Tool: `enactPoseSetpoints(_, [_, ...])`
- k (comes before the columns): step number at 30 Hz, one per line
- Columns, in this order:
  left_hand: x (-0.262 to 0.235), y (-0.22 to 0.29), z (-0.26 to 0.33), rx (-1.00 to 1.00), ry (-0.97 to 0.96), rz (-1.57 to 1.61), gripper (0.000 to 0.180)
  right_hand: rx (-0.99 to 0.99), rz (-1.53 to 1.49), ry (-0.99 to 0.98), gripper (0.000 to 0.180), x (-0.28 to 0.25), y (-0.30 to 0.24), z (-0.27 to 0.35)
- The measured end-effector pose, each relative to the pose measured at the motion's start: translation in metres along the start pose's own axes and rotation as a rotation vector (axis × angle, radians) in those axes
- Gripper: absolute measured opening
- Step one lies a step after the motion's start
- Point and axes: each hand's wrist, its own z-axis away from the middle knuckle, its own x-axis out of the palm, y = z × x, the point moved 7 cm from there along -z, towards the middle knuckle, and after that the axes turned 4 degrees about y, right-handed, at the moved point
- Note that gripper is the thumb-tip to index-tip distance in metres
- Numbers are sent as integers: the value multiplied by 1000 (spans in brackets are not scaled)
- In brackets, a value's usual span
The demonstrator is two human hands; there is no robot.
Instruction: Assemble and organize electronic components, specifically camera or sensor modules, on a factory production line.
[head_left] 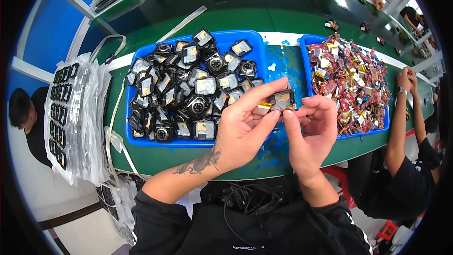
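Note:
Both hands meet above the table between two blue bins. My left hand (238, 134) is closed on a black smartwatch case (283, 97), its hollow inside turned up with a tan patch showing. A small white-and-yellow battery (264, 108) sticks out beside the case, near the left fingers. My right hand (312, 134) pinches at the case's lower edge, thumb next to the left thumb. Thin wires and a small part lie at the fingertips, too small to make out fully. To the left, a blue bin (238, 34) holds many similar black watch cases (205, 85).
At the right, another blue bin (306, 61) is heaped with small red circuit boards and batteries (349, 85). A green conveyor (292, 16) carries scattered parts beyond a white rail. Bagged trays (71, 118) stand at left. A co-worker's arms (403, 113) reach in from the right.

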Motion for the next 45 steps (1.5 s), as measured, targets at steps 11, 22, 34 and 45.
enactPoseSetpoints(11, [1,2,2,-19,4,33,58,79,-199,45,34,2,0,1])
enactPoseSetpoints(22, [2,3,-1,25,5,27,51,179,-294,116,27,3,8,5])
enactPoseSetpoints(34, [4,0,2,-43,45,85,46,112,-18,8,49,4,10,-3])
enactPoseSetpoints(45, [-4,6,4,72,114,-43,55,46,-10,-145,43,25,3,-13])
